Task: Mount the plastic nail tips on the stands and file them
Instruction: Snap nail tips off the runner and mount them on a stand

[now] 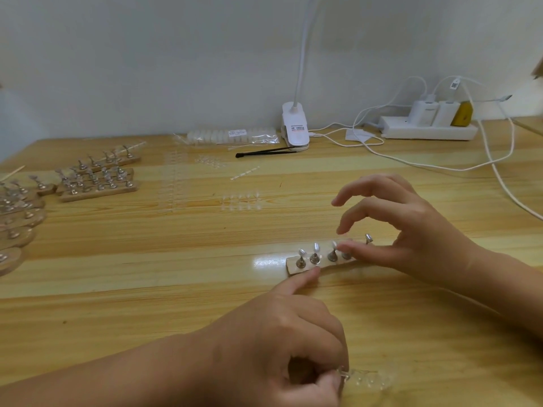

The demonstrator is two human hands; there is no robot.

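Light wooden base strip with five metal stands (pixel 320 265): flat on striped wooden table (pixel 147 259), at 4 o'clock from table centre. Right hand (pixel 411 233): at 3 o'clock end of strip, thumb and forefinger pinched on clear plastic nail tip (pixel 343 240) over fourth stand. Left hand (pixel 282 333): at 6 o'clock, forefinger straight against strip edge, other fingers clamped on clear strip of spare tips (pixel 367 377). Further loaded stands (pixel 97 180): at 10 o'clock

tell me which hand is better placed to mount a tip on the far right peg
Right hand: its fingertips sit right beside that peg. Left hand steadies the stand with one finger and grips the tip strip.
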